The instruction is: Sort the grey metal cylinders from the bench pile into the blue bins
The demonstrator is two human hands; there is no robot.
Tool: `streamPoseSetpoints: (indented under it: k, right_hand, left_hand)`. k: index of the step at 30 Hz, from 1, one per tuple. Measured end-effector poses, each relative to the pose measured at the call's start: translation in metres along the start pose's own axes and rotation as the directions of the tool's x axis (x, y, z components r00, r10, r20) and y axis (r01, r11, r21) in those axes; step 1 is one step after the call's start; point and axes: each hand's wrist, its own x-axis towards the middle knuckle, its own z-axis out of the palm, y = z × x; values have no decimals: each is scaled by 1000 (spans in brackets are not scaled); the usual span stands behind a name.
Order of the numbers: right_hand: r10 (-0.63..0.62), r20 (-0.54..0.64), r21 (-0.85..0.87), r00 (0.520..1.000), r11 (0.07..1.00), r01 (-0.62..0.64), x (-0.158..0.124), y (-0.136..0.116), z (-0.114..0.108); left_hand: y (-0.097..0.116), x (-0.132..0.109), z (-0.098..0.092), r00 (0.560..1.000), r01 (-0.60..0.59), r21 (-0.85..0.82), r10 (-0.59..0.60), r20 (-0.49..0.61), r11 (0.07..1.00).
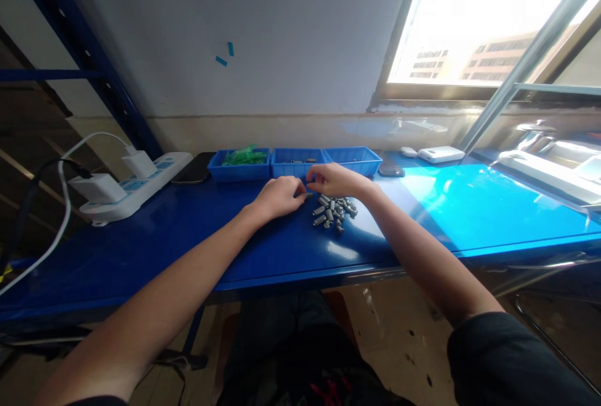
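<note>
My left hand (280,197) is closed in a pinch just above the blue tabletop. A small bit of something shows at its fingertips, too small to name. Facing it, my right hand (331,179) bends over with thumb and fingers pinched; what lies between them is hidden. Both sets of fingertips are close together, left of a heap of small grey metal cylindrical fittings (332,211) lying loose on the table. Right behind the hands stands a blue bin (297,171) with a few small metal parts inside.
A blue bin (239,172) with green plastic pieces stands left, another blue bin (370,161) right. A phone (193,168) and a power strip (136,190) with plugged-in chargers lie further left. White devices (441,154) sit near the window. The table's front edge (300,284) runs before me.
</note>
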Motion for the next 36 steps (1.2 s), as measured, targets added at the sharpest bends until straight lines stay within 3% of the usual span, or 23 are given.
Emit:
streamPoseSetpoints:
  k: [4, 8, 10, 12, 14, 15, 16, 20, 22, 27, 30, 36]
  right_hand:
    - [-94, -29, -12, 995, 995, 94, 4, 1, 7]
    - [-121, -262, -86, 957, 991, 102, 1, -4, 2]
    - [-72, -492, -84, 868, 996, 35, -4, -8, -8]
    - [22, -710, -40, 704, 997, -72, -8, -11, -19]
    - [110, -820, 7, 562, 983, -182, -8, -11, -27]
    - [139, -828, 14, 543, 973, -229, -6, -9, -29]
    - [160, -805, 3, 571, 964, -266, -4, -6, -29]
    - [236, -502, -92, 832, 942, -323, 7, 6, -18]
    - [241, -397, -83, 886, 952, -296, 7, 7, -12]
    - [66, -171, -25, 983, 997, -71, -2, -1, -6]
    - [-1, -57, -13, 998, 1000, 0, -3, -3, -3]
    - [-82, -139, 81, 987, 992, 94, 0, -7, 6]
  left_hand:
    - [-14, 4, -5, 996, 76, -249, -87, -32, 965]
    - [-18, 4, -10, 992, 57, -479, -106, -75, 876]
    - [-13, 3, -11, 988, 70, -506, -129, -83, 860]
    - [-3, 0, -11, 993, 80, -424, -111, -48, 902]
    - [8, -4, -10, 999, 38, -304, -31, 29, 952]
    - [13, -5, -9, 998, 1, -251, 16, 68, 968]
    - [17, -6, -8, 994, -36, -206, 57, 97, 978]
    - [22, -7, -4, 991, -77, -40, 81, 102, 996]
    - [19, -8, -5, 995, -57, 6, 57, 77, 998]
    - [13, -10, -9, 988, -104, -6, 104, 113, 995]
    - [10, -8, -11, 991, -87, 14, 85, 103, 996]
    - [-12, 3, -19, 994, 51, -202, -70, -87, 978]
